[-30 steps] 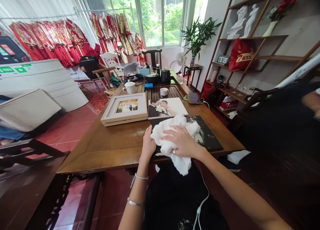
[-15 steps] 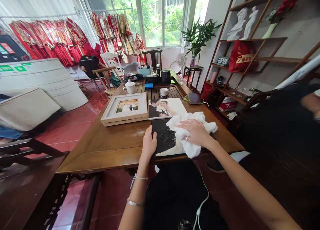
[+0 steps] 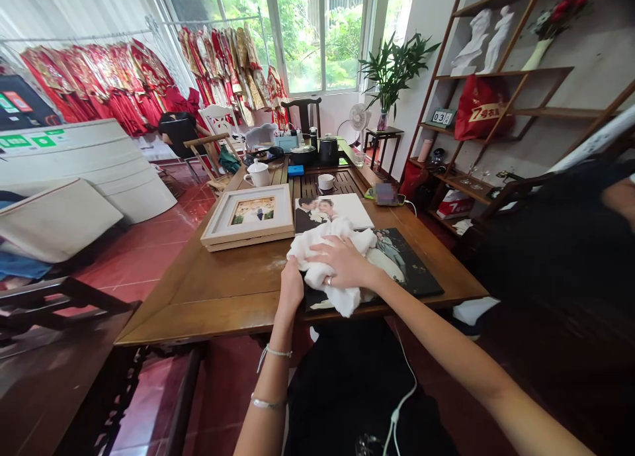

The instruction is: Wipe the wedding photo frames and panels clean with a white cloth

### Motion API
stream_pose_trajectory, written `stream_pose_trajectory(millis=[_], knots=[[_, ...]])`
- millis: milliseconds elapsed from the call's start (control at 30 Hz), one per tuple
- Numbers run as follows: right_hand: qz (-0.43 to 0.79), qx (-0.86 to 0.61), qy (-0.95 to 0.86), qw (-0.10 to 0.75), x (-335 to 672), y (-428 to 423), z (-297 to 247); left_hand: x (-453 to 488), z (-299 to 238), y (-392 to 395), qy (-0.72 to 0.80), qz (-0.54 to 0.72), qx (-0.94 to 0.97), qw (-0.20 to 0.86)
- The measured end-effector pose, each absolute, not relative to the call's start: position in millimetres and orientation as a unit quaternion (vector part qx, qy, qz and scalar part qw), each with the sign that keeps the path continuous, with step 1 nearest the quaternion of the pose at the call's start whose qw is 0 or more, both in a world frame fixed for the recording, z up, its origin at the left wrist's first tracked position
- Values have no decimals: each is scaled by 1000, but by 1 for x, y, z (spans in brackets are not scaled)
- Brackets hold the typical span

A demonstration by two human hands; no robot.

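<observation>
A dark photo panel (image 3: 407,267) lies flat at the near edge of the wooden table (image 3: 233,290). My right hand (image 3: 342,263) presses a crumpled white cloth (image 3: 325,261) onto the panel's left half, fingers curled over the cloth. At the panel's left edge rests my left hand (image 3: 291,287), fingers down on the edge, steadying it. Behind the panel lies a white photo print (image 3: 342,208), and left of that a white framed picture (image 3: 251,214).
A tea tray with a white cup (image 3: 325,181), kettle (image 3: 328,149) and teapot (image 3: 256,173) fills the far table. A phone (image 3: 384,193) lies at the right edge. Shelves (image 3: 496,112) stand right, red garments (image 3: 99,79) hang at the back left, and a dark chair (image 3: 74,297) stands near left.
My right hand swept the cloth from the panel's left to its right side and has now come back to the left half. My left hand has stayed on the panel's left edge.
</observation>
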State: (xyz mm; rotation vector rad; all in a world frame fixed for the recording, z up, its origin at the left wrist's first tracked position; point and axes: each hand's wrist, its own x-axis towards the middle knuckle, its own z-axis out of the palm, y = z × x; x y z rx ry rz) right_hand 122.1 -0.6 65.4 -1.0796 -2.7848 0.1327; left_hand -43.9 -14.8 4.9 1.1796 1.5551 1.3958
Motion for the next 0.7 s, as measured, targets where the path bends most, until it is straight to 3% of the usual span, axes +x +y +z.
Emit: stream_pose_trajectory(millis=[333,700], knots=[[70,-303,-946,94,156,-43,60,-47,-11,-14,544,564,492,380],[45,-449,-887,98,160,-5,60,-40,6,-12,513,559,421,498]])
